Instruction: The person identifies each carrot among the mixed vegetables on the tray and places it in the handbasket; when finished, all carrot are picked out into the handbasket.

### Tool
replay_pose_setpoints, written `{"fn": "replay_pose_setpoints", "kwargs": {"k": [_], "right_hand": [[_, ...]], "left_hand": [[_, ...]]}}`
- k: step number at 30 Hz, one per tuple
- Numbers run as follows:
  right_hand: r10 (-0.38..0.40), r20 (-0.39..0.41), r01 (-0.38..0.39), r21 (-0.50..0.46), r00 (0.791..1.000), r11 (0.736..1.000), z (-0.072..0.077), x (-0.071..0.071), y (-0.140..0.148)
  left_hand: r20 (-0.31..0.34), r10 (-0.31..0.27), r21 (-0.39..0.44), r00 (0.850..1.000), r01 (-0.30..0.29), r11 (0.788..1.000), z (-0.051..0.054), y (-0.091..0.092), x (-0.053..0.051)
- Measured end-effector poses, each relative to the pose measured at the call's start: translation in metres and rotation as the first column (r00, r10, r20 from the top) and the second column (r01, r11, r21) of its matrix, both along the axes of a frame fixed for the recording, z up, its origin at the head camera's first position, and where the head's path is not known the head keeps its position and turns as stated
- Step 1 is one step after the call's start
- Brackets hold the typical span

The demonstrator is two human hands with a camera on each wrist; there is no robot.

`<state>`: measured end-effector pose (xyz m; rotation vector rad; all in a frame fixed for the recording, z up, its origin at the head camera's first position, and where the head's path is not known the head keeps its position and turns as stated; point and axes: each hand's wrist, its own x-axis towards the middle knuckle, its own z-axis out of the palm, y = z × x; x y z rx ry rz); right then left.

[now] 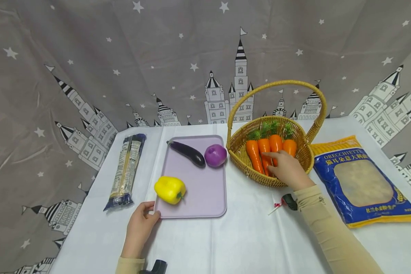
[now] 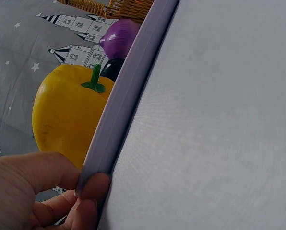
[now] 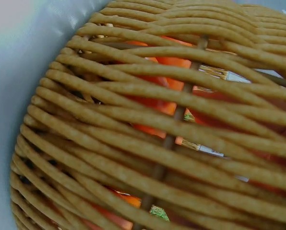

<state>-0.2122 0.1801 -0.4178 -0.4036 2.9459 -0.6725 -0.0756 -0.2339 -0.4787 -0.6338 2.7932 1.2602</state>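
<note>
My left hand (image 1: 141, 224) pinches the near left corner of a lilac tray (image 1: 198, 190), with the thumb on the rim and fingertips under it in the left wrist view. A yellow bell pepper (image 1: 170, 189), an eggplant (image 1: 187, 153) and a purple onion (image 1: 215, 155) lie on the tray. My right hand (image 1: 287, 169) reaches over the near rim of a wicker basket (image 1: 241, 165), its fingers spread across the middle carrots (image 1: 264, 146). Whether they grip one cannot be made out. Wicker hides these fingers in the right wrist view.
A lollipop (image 1: 288, 202) with a dark wrapper lies by my right forearm. The blue and yellow orecchiette bag (image 1: 366, 182) lies at the right. A clear pasta pack (image 1: 126, 171) lies left of the tray. The basket's tall handle (image 1: 277, 84) arches above the carrots.
</note>
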Motion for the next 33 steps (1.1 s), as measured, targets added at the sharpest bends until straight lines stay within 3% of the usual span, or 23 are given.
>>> {"fn": "replay_pose_setpoints", "kwargs": {"k": [13,23,29,33], "right_hand": [[-0.024,-0.03,0.022,-0.069,0.999,0.997,0.001,0.002,0.006],[-0.077,-0.126,0.05,-0.208,0.989,0.977,0.024,0.024,0.016],[-0.093,-0.23,0.029,-0.266,0.969,0.964,0.035,0.043,0.019],[-0.113,-0.322,0.016,-0.288,0.94,0.957,0.039,0.053,0.02]], "left_hand": [[-0.009,-0.004,0.009,1.0,0.004,1.0,0.0,0.003,-0.002],[-0.004,-0.024,0.024,1.0,0.024,0.999,0.0,0.0,-0.006],[0.009,-0.056,0.012,0.998,0.056,0.998,0.004,-0.003,-0.007],[0.046,-0.077,-0.021,0.996,0.078,0.997,0.017,-0.007,-0.004]]}}
